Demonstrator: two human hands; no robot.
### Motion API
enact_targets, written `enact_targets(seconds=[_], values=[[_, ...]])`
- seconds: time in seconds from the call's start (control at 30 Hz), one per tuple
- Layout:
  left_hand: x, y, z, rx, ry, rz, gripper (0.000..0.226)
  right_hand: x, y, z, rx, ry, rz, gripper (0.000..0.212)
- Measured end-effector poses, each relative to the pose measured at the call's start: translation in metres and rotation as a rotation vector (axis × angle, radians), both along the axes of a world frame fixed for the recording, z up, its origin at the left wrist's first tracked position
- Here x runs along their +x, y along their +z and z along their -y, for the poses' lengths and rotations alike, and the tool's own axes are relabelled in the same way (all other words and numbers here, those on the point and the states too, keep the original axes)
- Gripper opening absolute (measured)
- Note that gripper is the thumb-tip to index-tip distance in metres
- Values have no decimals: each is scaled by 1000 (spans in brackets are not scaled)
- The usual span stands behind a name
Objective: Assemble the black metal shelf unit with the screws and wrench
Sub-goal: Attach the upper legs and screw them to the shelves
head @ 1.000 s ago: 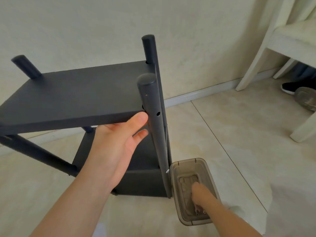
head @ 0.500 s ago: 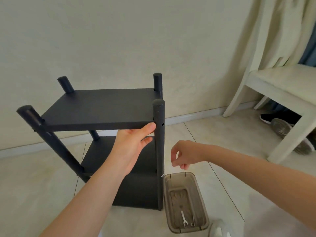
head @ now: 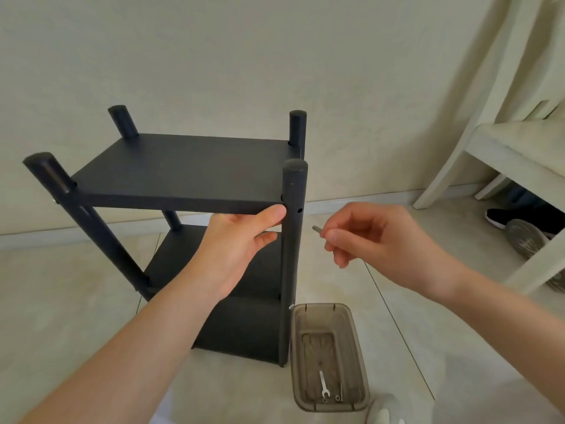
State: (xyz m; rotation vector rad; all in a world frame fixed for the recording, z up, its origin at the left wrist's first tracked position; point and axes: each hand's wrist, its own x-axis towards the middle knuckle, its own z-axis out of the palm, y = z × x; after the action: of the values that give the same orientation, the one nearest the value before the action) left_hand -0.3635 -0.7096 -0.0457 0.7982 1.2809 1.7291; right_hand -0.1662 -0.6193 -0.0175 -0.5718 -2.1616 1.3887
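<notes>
Black shelf unit [head: 183, 166] stands upright on the tiled floor [head: 61, 301], close to the wall. Four round posts stick up past the top shelf.

- Front-left post [head: 70, 203]: leans outward in this wide-angle view. There's a small silvery fastener head on its outer side, just under the top shelf.
- Lower shelf [head: 263, 270] sits between the posts, with another dark panel below it down to the floor.
- Left grip [head: 235, 243]: grasping the front edge of the top shelf at its right corner. Thumb lies on the edge face, fingers are curled underneath, and the thumb tip is just beside the front-right post [head: 292, 255].
- That post has an open hole [head: 300, 210] on its right side, level with the shelf edge. Lower down, a silvery fastener head shows at lower-shelf level.
- Screw [head: 317, 229]: pinched between thumb and forefinger of the right grip [head: 376, 240], tip pointing left at the post. It's near the hole, slightly below it, not touching.
- Plastic box [head: 354, 341]: translucent brown, on the floor just right of the post's foot.
- Wrench [head: 323, 390]: small, silver, lying in the near end of the box. A thin metal piece [head: 338, 393] lies just beside it, too small to identify.
- Far right: pale chair [head: 501, 145], with shoes [head: 526, 240] on the floor under it.
</notes>
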Motion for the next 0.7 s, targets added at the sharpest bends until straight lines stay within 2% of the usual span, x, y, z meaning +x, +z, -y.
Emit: enact_targets(seconds=[0.13,0.4,0.5,0.7], values=[[1,0,-1,16,-8,-8,18,0,-2,8,82,-25,-61,12],[2,2,3,4,-27,-28,17,-5,2,19,40,-39,-149,9],[2,3,3,6,-34,-24,17,-9,2,22,85,-60,-168,16],[2,3,3,-3,-27,-10,16,-15,4,21,118,-129,-207,12]])
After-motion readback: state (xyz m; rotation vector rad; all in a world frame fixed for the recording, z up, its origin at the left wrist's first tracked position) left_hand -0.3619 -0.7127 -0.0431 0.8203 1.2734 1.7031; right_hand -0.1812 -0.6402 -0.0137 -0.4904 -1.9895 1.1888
